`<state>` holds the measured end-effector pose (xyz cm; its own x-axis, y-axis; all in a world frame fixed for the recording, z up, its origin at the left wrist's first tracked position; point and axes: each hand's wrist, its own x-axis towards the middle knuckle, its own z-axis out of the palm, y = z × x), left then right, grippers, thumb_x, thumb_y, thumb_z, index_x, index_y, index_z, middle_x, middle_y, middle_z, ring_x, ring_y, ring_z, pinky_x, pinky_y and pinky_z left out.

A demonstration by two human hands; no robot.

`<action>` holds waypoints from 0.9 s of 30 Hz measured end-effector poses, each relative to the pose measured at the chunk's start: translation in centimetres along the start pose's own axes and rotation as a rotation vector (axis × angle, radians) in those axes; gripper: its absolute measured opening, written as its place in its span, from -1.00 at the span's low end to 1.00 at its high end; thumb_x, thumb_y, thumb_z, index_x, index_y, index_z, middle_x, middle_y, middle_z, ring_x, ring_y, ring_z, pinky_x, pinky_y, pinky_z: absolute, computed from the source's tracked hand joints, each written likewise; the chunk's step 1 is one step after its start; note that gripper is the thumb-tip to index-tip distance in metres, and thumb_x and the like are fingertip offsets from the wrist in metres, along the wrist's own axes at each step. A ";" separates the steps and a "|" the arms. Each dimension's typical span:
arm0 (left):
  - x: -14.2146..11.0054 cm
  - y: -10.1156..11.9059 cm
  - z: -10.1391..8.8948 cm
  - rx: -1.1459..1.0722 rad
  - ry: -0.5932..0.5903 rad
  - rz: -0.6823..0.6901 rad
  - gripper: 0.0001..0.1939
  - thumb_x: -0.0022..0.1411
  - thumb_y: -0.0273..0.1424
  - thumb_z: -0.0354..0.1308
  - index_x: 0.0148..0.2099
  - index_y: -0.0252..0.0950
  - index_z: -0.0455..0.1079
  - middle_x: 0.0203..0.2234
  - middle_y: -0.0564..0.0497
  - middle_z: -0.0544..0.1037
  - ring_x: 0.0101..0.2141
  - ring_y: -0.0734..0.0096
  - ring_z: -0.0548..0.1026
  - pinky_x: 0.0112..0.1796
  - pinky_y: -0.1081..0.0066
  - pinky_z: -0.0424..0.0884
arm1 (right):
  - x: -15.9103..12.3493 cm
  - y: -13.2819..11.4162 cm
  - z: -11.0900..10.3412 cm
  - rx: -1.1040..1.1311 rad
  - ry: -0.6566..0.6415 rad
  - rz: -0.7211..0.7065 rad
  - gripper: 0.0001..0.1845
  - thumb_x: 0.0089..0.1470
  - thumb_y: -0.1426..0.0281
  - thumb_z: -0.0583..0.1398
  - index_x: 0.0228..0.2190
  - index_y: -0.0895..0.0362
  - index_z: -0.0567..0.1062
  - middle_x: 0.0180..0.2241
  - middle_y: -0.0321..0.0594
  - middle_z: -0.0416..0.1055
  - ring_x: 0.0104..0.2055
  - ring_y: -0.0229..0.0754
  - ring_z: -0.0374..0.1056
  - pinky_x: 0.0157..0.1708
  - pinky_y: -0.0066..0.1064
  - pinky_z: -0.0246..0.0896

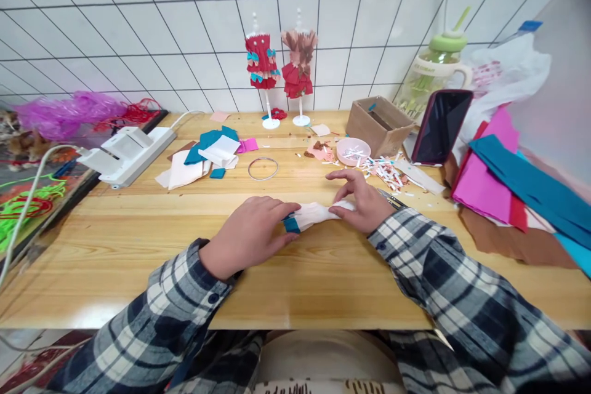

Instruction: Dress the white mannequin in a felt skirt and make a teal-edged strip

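Low over the wooden table, a strip of white crepe-like paper point(314, 214) with a teal piece point(291, 224) at its left end stretches between my hands. My left hand point(252, 231) pinches the teal end between thumb and fingers. The right end is pinched by my right hand point(359, 200), whose other fingers are lifted. Just beyond the right hand lie scissors point(391, 198), partly hidden by it. A thin metal ring point(263, 168) rests on the table past the left hand.
Teal and pale paper pieces point(215, 149) lie left of centre, near a power strip point(133, 157). Two small dress forms point(261, 64) stand at the wall. Rightward are a pink dish point(353, 151), scraps point(390, 173), a cardboard box point(381, 126), a phone point(441, 126) and coloured sheets point(530, 191).
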<state>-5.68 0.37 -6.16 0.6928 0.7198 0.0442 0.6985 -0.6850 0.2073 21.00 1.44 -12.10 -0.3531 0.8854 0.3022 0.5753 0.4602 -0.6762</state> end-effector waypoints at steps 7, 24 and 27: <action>-0.6 -0.8 -0.8 -0.121 0.109 0.009 -0.65 0.25 -0.11 0.07 -0.05 -0.19 0.44 -0.23 -0.05 0.55 -0.19 0.25 0.46 -0.17 0.28 0.36 | 0.0 0.4 -1.3 0.211 0.002 0.002 -0.41 0.00 0.35 0.24 0.01 0.00 0.09 0.16 -0.02 0.17 -0.30 -0.21 0.48 -0.14 -0.19 0.36; 0.2 0.1 0.2 0.068 -0.029 -0.002 -0.73 0.21 -0.14 0.13 -0.13 -0.13 0.45 -0.36 0.03 0.53 -0.30 0.26 0.49 -0.35 0.34 0.29 | 0.3 -5.1 2.9 -0.097 0.022 -0.116 -0.16 0.00 0.43 0.20 0.24 0.04 -0.03 -0.24 -0.27 0.51 -0.05 -0.05 0.34 0.17 0.02 -0.12; 0.1 0.2 0.2 0.131 -0.024 0.005 -0.73 0.21 -0.14 0.13 -0.13 -0.15 0.45 -0.39 0.02 0.54 -0.31 0.22 0.50 -0.34 0.30 0.28 | 0.3 -5.1 2.7 -0.091 0.024 -0.099 -0.16 0.00 0.44 0.21 0.25 0.04 -0.03 -0.27 -0.29 0.51 -0.06 -0.06 0.36 0.15 -0.01 -0.07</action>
<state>-5.41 0.24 -6.35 0.6996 0.7142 0.0210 0.7110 -0.6988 0.0779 16.00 -0.85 -10.40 -0.3943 0.8360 0.3815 0.6037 0.5487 -0.5784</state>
